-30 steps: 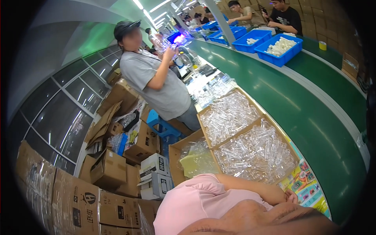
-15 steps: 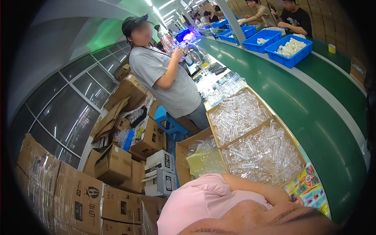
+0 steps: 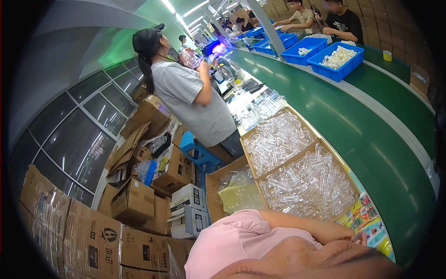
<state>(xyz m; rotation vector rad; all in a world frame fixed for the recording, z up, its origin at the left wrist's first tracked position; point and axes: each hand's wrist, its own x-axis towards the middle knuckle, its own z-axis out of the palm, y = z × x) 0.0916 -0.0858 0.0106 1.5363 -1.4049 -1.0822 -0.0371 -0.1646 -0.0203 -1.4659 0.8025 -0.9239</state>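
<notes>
My left arm, in a pink sleeve [image 3: 230, 235], reaches rightward across the lower part of the head view. At its end, my left hand [image 3: 357, 236] is only partly seen at the edge of a colourful printed sheet [image 3: 367, 216]. Its fingers are mostly hidden, so any held thing cannot be made out. Just beyond the arm stands a shallow cardboard box [image 3: 265, 178] with two compartments, both heaped with clear plastic pieces [image 3: 309, 183]. My right hand is out of view.
A person in a grey shirt [image 3: 190, 100] stands ahead, holding clear plastic parts. Right of the boxes runs a green conveyor belt [image 3: 334, 116], with blue bins [image 3: 341, 74] beyond it. Cartons [image 3: 100, 242] are stacked at left, near a blue stool [image 3: 197, 149].
My left hand shows slightly more beside the printed sheet. The person in grey has turned their head toward the belt. The whole view has shifted slightly.
</notes>
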